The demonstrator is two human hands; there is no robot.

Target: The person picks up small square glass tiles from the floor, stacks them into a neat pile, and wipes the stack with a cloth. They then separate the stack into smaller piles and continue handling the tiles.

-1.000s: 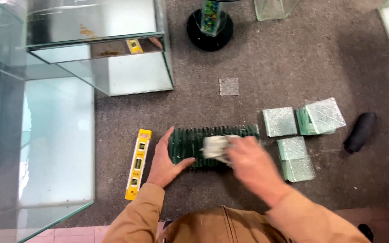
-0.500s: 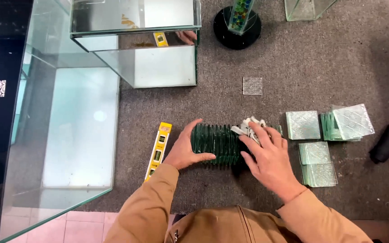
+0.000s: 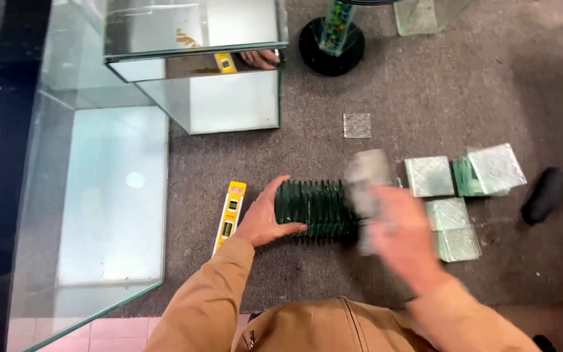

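Observation:
A row of green-edged glass squares stands on edge on the grey carpet. My left hand presses flat against the row's left end. At the row's right end my right hand is motion-blurred and grips a crumpled whitish cloth above the glass. Both sleeves are tan.
Flat stacks of textured glass squares lie to the right, a single square beyond the row. A yellow spirit level lies left of my hand. Glass tanks stand at left, a black round base beyond, a dark object far right.
My right hand has swung with the cloth along the right end of the row and is blurred now. The left hand stays braced on the left end.

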